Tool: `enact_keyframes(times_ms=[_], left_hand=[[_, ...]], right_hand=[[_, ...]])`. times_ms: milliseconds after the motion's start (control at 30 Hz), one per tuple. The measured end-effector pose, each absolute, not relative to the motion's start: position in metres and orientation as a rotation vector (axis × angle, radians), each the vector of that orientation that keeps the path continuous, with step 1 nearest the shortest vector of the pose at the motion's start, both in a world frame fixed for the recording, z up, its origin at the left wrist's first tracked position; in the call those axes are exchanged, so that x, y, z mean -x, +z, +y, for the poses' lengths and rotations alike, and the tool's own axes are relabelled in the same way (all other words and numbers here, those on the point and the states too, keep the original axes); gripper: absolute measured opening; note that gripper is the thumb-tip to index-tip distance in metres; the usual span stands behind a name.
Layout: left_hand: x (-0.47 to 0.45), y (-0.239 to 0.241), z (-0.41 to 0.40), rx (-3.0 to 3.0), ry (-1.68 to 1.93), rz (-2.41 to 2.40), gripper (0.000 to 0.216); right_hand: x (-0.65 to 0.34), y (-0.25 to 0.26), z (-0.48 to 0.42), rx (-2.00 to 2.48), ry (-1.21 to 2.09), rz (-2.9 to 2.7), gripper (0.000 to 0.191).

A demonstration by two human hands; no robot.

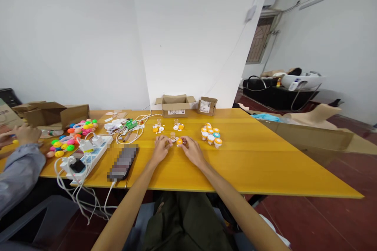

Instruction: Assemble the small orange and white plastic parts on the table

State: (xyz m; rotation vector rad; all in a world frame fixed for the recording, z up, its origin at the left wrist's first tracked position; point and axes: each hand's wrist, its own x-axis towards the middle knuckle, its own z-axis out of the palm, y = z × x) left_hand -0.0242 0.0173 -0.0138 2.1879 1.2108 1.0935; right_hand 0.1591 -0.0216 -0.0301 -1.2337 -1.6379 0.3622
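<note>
My right hand [192,151] pinches an orange round cap [179,141] at its left, low over the table. My left hand [161,149] is just across from it, fingers curled and thumb close to the fingertips; whatever is between them is too small to make out. Small white parts [173,140] lie between my hands, below a clear cup [172,135]. Behind are two more sets: a clear cup [159,121] with an orange cap [155,130], and another cup [176,121] with an orange cap [181,127], each with white pieces around.
Several capped cups [211,138] stand to the right. Two cardboard boxes [174,106] [207,106] stand by the wall. At left are a phone [122,162], a power strip [98,152], cables, colourful balls [60,145] and another person's hand [27,134].
</note>
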Motion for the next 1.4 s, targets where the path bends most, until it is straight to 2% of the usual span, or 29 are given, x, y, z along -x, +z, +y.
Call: enact_keyframes(times_ms=[467,967,1400], left_hand=[[0.021,-0.018,0.021,-2.224,1.055,1.261,0.014],[0.019,-0.012,0.015,-2.145,1.084,0.959,0.017],[0.02,-0.007,0.01,-2.137,1.028,1.017,0.02]], right_hand=[[-0.157,-0.029,-0.023,1.184,0.443,-1.679,0.023],[-0.153,-0.023,-0.026,1.063,0.621,-1.677,0.022],[-0.152,-0.013,-0.032,1.084,0.715,-1.743,0.016]])
